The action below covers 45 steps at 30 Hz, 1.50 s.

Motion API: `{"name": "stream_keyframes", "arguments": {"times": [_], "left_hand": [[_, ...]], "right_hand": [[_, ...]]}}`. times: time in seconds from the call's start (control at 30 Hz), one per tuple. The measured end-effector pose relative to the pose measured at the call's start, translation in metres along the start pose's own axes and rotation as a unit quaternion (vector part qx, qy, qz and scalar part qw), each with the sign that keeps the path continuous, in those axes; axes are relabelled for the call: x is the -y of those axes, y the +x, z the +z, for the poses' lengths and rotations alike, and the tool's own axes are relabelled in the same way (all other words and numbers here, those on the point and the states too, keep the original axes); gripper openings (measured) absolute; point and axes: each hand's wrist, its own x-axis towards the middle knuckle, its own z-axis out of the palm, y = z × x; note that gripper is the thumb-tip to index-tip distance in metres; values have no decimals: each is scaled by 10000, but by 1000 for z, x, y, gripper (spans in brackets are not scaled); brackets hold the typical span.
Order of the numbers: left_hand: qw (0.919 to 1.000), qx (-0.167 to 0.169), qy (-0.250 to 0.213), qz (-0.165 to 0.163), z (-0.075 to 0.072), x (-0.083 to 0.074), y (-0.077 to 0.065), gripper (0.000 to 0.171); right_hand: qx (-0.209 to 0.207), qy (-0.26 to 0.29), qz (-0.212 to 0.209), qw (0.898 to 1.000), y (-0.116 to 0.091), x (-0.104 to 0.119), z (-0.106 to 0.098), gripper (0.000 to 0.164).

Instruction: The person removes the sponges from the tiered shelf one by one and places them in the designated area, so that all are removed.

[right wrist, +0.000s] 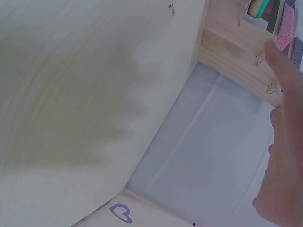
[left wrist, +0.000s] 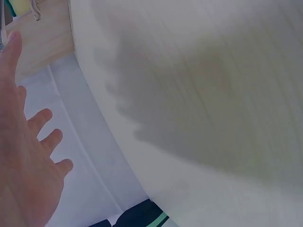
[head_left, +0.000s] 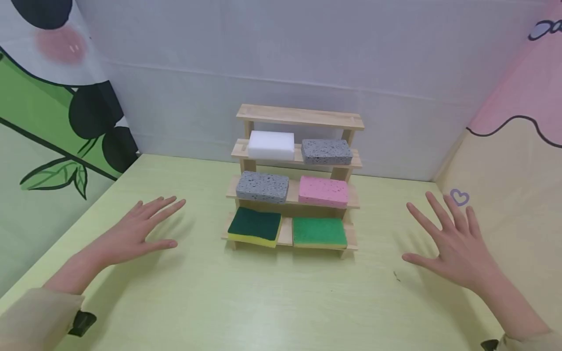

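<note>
In the head view, a small wooden rack (head_left: 300,116) with four boards stands on the pale yellow-green surface (head_left: 272,297), in the centre of the frame. On its second board from the top lie a white block (head_left: 271,145) at left and a dark grey sponge (head_left: 326,151) at right. One board lower there are a lighter grey sponge (head_left: 262,187) at left and a pink sponge (head_left: 323,191) at right. The lowest board carries a dark green and yellow sponge (head_left: 254,225) at left (it lies a little askew) and a bright green sponge (head_left: 319,232) at right. The left hand (head_left: 138,229) is at the left of the frame, well apart from the rack; its grip is apart, with the thumb away from the stretched fingers. The right hand (head_left: 458,248), at the right of the frame, has its grip apart also, the fingers spread wide. Both hands hang above the surface and throw shadows on it. Behind the rack, a whitish cloth (head_left: 197,112) fills the upper part of the frame.
</note>
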Motion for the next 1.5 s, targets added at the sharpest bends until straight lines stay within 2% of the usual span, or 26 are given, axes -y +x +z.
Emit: {"name": "stream_keyframes", "arguments": {"times": [0.27,0.47,0.7,1.0,1.13,1.23,1.33,1.43,1.5], "left_hand": [[9953,554,-695,-380,15,-9,6,82],[9897,654,-1235,-307,30,-11,12,78],[9744,778,-2106,-136,44,-20,20,72],[9597,919,-2639,-315,58,-35,32,71],[9389,1047,-3254,-399,63,-40,37,69],[9165,1118,-3804,-535,66,-43,40,68],[8996,1119,-4171,-650,67,-44,43,66],[8875,1098,-4414,-735,67,-46,45,65],[8846,1077,-4477,-739,66,-48,47,65]], "right_hand": [[-117,-59,-89,9999,15,4,-4,100],[-63,-91,-129,9999,25,8,-9,100],[-99,-90,-208,9997,36,13,-12,102],[-127,-79,-351,9993,45,19,-17,103],[-94,-93,-356,9993,49,22,-19,103],[-95,-135,-377,9992,52,24,-20,103],[-86,-158,-392,9991,55,25,-21,102],[-85,-148,-421,9990,59,27,-21,101],[-92,-127,-454,9988,62,27,-21,101]]}}
